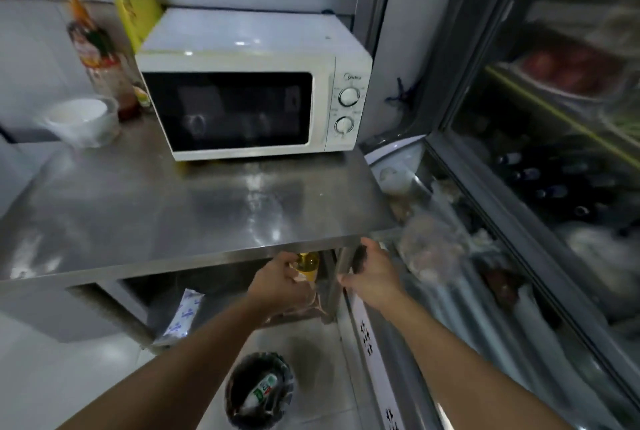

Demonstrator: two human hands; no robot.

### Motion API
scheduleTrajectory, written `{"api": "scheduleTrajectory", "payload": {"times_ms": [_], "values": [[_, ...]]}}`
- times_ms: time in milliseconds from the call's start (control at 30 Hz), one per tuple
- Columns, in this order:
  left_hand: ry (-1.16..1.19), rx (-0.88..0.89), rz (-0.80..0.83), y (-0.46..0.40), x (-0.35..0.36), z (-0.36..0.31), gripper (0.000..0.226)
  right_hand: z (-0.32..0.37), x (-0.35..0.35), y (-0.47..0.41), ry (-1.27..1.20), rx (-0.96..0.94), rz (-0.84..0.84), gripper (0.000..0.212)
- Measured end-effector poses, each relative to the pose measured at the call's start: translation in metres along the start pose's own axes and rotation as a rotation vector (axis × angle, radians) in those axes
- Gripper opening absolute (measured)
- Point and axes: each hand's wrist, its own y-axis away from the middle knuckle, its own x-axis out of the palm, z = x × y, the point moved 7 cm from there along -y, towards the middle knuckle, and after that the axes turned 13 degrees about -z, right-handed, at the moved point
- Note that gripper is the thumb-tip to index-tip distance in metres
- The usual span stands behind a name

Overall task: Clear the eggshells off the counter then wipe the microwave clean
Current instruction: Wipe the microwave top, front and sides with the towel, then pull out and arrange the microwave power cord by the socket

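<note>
Far left on the bench [145,215]: white bowl [81,120], sauce bottle [95,52] and yellow box [136,12] are sitting against the wall. Microwave [249,90] is standing at the back of the bench, door closed, right of the bottle. No eggshells are showing on the bench top; the steel is looking bare in front of the microwave, so part one is probably done or the shells are out of view.

Under the front edge, a white packet [183,312] is leaning on the lower shelf. Left hand [280,280] is reaching under the bench edge, fingers [289,258] curling round something at a yellow bottle [308,265]; what exactly is pinched, cannot tell, blurred. Right hand [370,272] is just beside it at the bench leg [341,267], fingers bent loosely, apparently holding nothing, though the tips are hidden.

Bin [259,391] is sitting on the floor below the arms, with a bottle inside. Glass-front fridge [554,152] is filling the right side.

Risks: both hands are crowding a tight spot under the edge, so knocking the yellow bottle over is likely. If it is a cleaner, a weak grip could drop it toward the bin or floor. Knuckles could be catching the steel edge while pulling out.
</note>
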Motion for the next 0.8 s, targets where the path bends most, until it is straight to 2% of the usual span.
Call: {"api": "scheduleTrajectory", "payload": {"times_ms": [67, 400, 800], "values": [[0.047, 0.012, 0.009, 0.007, -0.008, -0.026, 0.056, 0.017, -0.021, 0.002, 0.01, -0.028, -0.017, 0.076], [0.039, 0.133, -0.178, 0.042, -0.054, -0.148, 0.063, 0.085, -0.112, -0.003, 0.007, -0.181, -0.03, 0.082], [0.112, 0.196, -0.349, 0.038, -0.086, -0.221, 0.059, 0.131, -0.18, -0.038, -0.021, -0.293, -0.029, 0.1]]}}
